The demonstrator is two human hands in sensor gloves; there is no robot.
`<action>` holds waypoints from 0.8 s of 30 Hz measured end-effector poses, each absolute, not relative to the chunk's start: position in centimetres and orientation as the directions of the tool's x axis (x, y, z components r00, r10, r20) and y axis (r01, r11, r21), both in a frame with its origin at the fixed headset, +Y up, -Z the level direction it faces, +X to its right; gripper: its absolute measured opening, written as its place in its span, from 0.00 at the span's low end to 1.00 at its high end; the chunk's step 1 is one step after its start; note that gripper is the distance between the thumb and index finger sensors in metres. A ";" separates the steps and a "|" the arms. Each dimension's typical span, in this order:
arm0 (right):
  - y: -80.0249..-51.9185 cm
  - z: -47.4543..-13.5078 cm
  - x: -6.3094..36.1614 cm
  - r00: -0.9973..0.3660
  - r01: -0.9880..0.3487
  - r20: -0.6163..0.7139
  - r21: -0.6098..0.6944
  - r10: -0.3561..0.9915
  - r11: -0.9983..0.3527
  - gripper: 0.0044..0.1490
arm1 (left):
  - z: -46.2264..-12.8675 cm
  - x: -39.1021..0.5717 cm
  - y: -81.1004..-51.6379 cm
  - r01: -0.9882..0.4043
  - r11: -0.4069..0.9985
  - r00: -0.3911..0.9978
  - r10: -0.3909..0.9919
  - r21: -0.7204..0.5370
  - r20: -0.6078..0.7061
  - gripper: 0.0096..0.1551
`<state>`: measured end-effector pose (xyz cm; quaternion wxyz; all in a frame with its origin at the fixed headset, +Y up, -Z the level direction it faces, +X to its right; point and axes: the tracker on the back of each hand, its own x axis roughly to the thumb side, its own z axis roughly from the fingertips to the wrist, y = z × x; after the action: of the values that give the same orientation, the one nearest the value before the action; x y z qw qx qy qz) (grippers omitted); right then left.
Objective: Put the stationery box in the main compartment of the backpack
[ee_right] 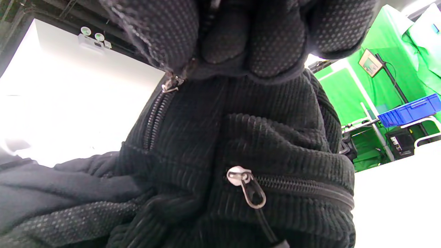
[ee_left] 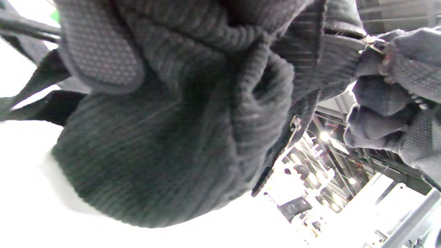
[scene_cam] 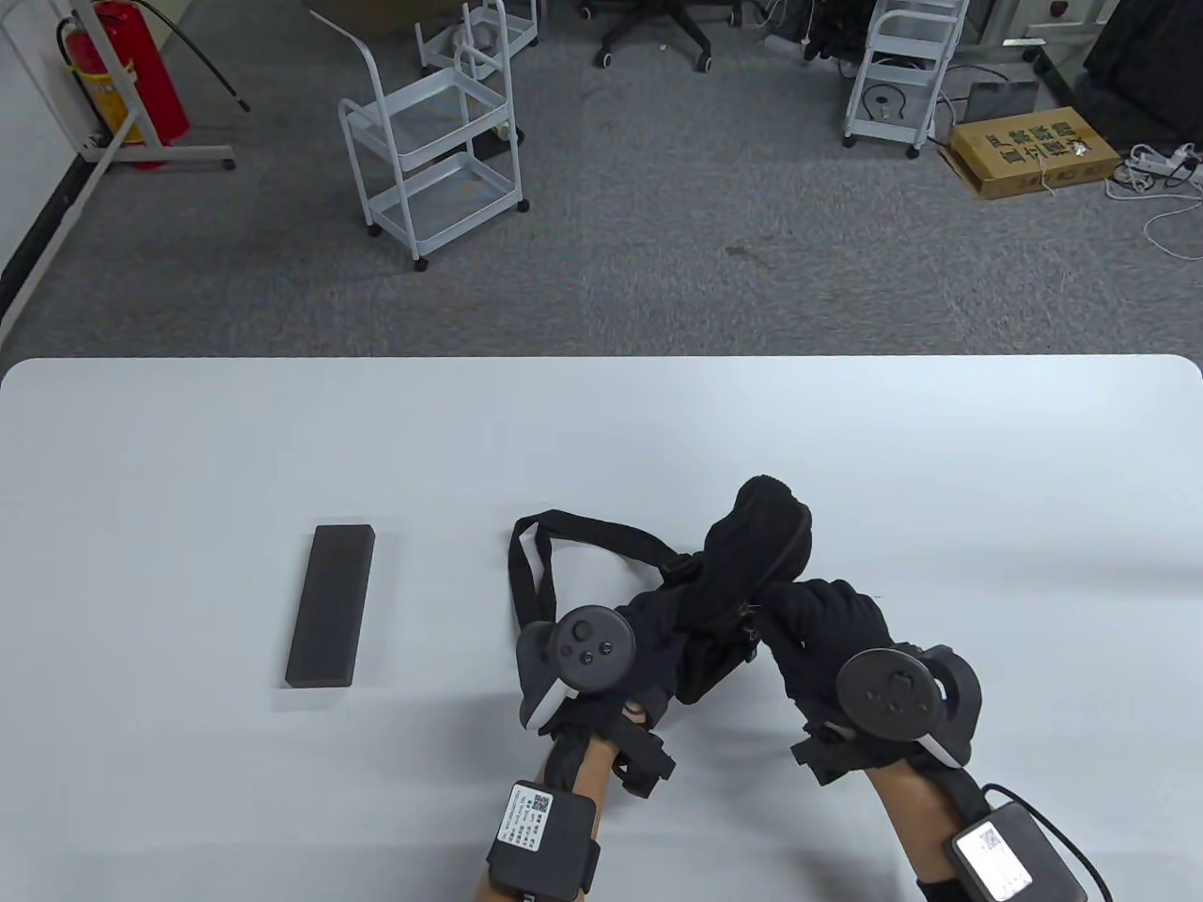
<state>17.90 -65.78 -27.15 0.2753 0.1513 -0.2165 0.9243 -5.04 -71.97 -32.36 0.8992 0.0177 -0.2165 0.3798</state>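
Note:
A small black corduroy backpack (scene_cam: 742,564) sits near the front middle of the white table (scene_cam: 601,432), its straps trailing left. My left hand (scene_cam: 648,639) grips the backpack's left side, bunching its fabric (ee_left: 165,137). My right hand (scene_cam: 808,620) pinches the top of the bag at a zipper slider (ee_right: 170,84); its fingertips (ee_right: 272,44) are closed there. A second zipper pull (ee_right: 249,187) hangs on a closed front pocket. The stationery box (scene_cam: 331,604), a long dark grey block, lies flat on the table to the left, apart from both hands.
The backpack's strap loop (scene_cam: 536,564) lies on the table between the box and the bag. Beyond the far table edge are a grey carpet floor, white trolleys (scene_cam: 437,141), a cardboard box (scene_cam: 1034,150) and a red extinguisher (scene_cam: 122,70).

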 end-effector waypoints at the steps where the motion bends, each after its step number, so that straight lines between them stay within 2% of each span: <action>1: -65.7 -27.2 18.0 -0.802 -0.576 0.397 -0.318 0.446 -0.753 0.24 | -32.4 -5.0 -72.0 -0.690 0.711 0.618 0.675 -0.133 0.403 0.27; 24: -64.7 -27.8 20.8 -0.790 -0.612 0.311 -0.352 0.528 -0.708 0.24 | -32.3 -5.3 -72.0 -0.661 0.737 0.631 0.647 -0.140 0.428 0.27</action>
<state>20.80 -64.66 -27.77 0.3101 0.0941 -0.2230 0.9194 -5.32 -71.96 -32.33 0.9030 0.0151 -0.2310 0.3620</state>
